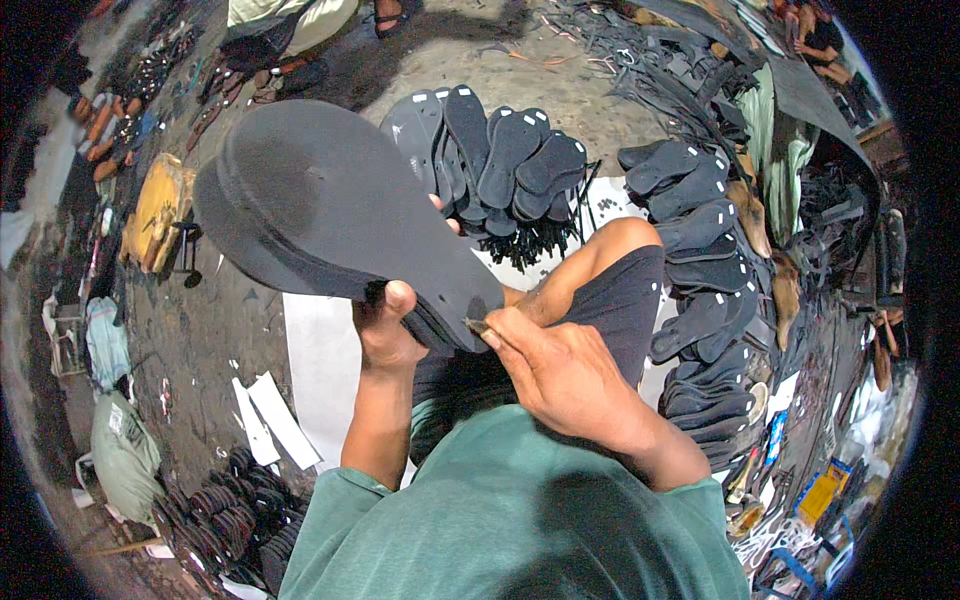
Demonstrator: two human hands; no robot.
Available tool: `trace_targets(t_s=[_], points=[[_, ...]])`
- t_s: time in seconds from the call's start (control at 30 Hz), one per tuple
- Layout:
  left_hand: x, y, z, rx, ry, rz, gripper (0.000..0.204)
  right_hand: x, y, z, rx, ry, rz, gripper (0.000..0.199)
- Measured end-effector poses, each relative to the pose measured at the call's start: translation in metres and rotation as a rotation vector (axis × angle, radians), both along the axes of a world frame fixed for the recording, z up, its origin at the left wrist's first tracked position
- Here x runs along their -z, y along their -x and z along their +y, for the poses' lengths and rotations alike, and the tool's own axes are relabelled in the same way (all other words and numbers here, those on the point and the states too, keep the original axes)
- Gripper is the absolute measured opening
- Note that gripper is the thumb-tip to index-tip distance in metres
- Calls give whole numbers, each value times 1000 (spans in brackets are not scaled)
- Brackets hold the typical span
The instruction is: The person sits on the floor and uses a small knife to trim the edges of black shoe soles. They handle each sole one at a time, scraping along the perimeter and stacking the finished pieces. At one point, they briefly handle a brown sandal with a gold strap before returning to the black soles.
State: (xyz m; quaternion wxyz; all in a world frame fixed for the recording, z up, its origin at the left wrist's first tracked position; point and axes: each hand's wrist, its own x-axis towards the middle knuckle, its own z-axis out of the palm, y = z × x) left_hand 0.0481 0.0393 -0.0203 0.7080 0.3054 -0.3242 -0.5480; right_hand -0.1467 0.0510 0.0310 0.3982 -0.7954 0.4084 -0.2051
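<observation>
My left hand (385, 330) grips a stack of dark grey foam sandal soles (320, 205) near the heel end, thumb on top, holding it up in front of me. My right hand (560, 375) pinches a small thin tool (473, 324) whose tip touches the edge of the stack at the heel. My bent knee in dark shorts (620, 290) sits just behind the hands.
Black sandal soles stand in a fanned pile (500, 160) ahead and in stacked rows (700, 250) on the right. A white sheet (320, 370) lies on the concrete floor. Rolled dark straps (225, 500) sit lower left. Another person's legs (290, 25) are at the top.
</observation>
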Motion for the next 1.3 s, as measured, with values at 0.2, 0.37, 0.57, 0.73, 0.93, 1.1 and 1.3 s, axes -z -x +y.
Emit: trace_targets(t_s=[0.2,0.37,0.57,0.73,0.93,1.1,1.3], points=[[-7,2,-2,75,-35,45,104,-14,8,-7,140,74,-139,14],[-12,10,0,75,-39,55,109,-15,7,-23,145,46,-12,12],[-15,11,0,92,-60,59,111,-16,4,-24,164,32,-22,11],[-10,4,1,104,-30,-293,116,-20,4,-28,122,64,38,10],[-9,3,-2,102,-43,-133,115,-16,4,-30,90,112,-7,11],[-8,16,0,54,-84,66,112,2,7,-20,134,16,20,20],[-1,3,-15,112,-42,45,95,23,9,-20,174,-12,-10,20]])
